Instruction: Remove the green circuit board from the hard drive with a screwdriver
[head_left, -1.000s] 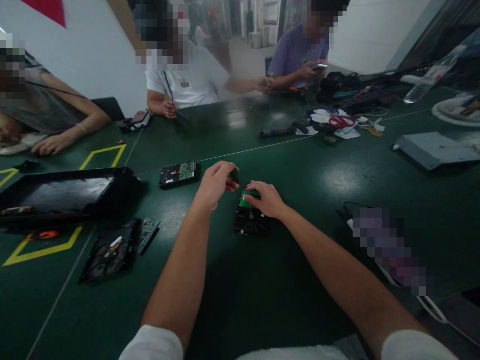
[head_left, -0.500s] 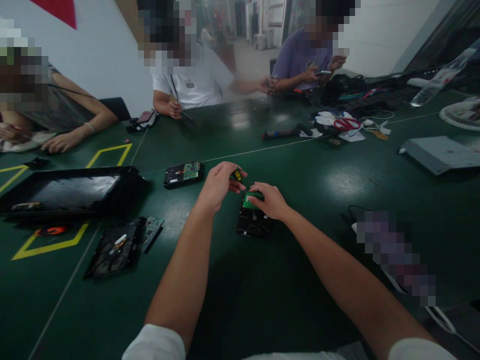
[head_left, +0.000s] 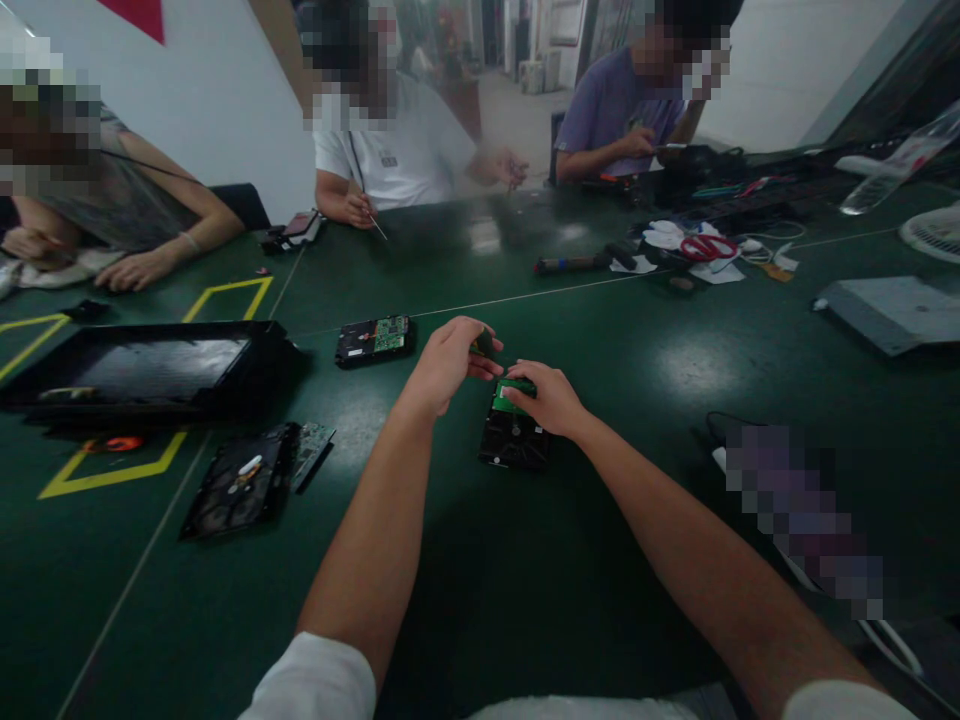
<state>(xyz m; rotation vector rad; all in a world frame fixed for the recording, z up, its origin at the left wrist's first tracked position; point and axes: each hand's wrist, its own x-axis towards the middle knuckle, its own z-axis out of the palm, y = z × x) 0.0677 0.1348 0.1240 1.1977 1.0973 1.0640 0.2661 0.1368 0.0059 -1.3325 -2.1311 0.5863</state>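
Observation:
Near the middle of the table lies a black hard drive (head_left: 514,444) with a green circuit board (head_left: 513,396) at its far end. My right hand (head_left: 553,398) grips that end, thumb on the board and fingers over the far edge. Just to the left and slightly above, my left hand (head_left: 448,362) is closed around a small dark object with yellow marks (head_left: 484,345). Its kind is mostly hidden by my fingers. Left of my hands sits another hard drive (head_left: 373,341), board side up. Closer to me lies a hard drive (head_left: 238,482) beside a loose circuit board (head_left: 311,453).
A black tray (head_left: 150,400) stands at the left. Far right are a grey metal box (head_left: 892,312), a blurred-out object (head_left: 802,510) with a cable, and a plastic bottle (head_left: 900,165). Gloves and red-handled scissors (head_left: 709,246) lie at the back. Three people sit across the table.
The view has shifted slightly, so things on the table appear a little further right. My left hand has turned a little, with less yellow showing. My right hand keeps its hold on the hard drive.

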